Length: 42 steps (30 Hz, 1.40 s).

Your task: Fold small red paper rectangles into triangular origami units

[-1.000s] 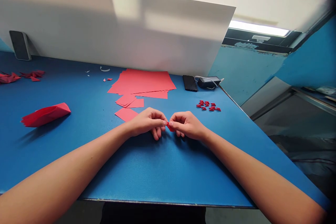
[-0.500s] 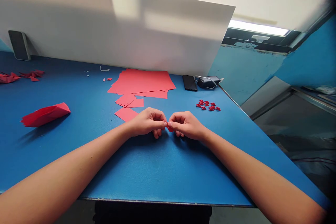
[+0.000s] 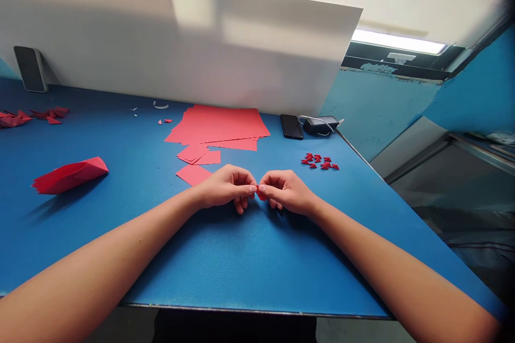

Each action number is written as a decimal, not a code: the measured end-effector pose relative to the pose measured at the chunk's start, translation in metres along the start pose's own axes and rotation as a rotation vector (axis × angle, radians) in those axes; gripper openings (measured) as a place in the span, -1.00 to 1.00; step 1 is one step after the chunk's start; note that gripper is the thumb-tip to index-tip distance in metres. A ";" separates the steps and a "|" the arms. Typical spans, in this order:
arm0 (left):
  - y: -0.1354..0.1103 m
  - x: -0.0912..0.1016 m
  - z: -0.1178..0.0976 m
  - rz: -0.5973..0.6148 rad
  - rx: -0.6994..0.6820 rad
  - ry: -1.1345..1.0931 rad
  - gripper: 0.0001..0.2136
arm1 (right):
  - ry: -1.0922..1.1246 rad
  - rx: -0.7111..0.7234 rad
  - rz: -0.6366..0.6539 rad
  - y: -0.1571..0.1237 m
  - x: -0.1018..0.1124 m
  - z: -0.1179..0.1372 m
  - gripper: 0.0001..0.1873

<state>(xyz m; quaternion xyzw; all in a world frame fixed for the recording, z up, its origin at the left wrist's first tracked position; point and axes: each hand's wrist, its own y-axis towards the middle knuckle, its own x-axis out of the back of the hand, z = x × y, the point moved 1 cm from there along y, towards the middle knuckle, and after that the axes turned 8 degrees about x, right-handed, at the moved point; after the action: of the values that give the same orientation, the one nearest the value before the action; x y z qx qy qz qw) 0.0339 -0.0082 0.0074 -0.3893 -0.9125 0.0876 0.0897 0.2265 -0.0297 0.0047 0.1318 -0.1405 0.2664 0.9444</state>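
We pinch a small red paper piece (image 3: 262, 196) between our two hands, over the middle of the blue worktop (image 3: 80, 241). The fingers (image 3: 252, 188) of our left hand (image 3: 227, 187) and of our right hand (image 3: 285, 191) are clamped on it from either side, their tips almost touching, and they hide most of it, so we cannot tell its exact shape. Just beyond our left hand lies a red paper rectangle (image 3: 193, 174), its near corner tucked behind the hand. Past that are two smaller red cut pieces (image 3: 192, 153), partly overlapping, and then a loose stack of red sheets (image 3: 217, 126) near the back of the worktop. Beyond and to the right of our right hand sits a tight cluster of tiny folded red triangles (image 3: 319, 161). Behind them, near the back right corner, are a black phone (image 3: 292, 126) and a black charger (image 3: 319, 125) with a white cable (image 3: 317, 118). Well to our left lies a long folded red paper form (image 3: 69, 175), and farther off, near the left edge, are crumpled red scraps (image 3: 14, 119). A few tiny bits and a white paper curl (image 3: 160, 104) lie near the back. A white board (image 3: 181, 37) leans along the back edge, with a dark phone (image 3: 30, 68) propped against it at the left.
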 end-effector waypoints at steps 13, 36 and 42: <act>-0.001 -0.002 -0.002 -0.062 -0.015 0.027 -0.84 | -0.083 0.011 -0.023 -0.001 -0.004 0.000 -0.80; 0.000 -0.004 -0.003 -0.376 -0.238 0.304 -0.84 | -0.386 0.208 -0.228 0.001 -0.007 0.011 -0.82; 0.001 -0.007 -0.004 -0.403 -0.226 0.188 -0.71 | -0.099 0.150 -0.366 0.005 -0.009 0.003 -0.75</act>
<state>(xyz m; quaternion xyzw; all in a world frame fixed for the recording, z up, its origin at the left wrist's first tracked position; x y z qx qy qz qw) 0.0405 -0.0124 0.0105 -0.2136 -0.9634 -0.0712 0.1458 0.2163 -0.0307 0.0049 0.2381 -0.1400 0.0935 0.9565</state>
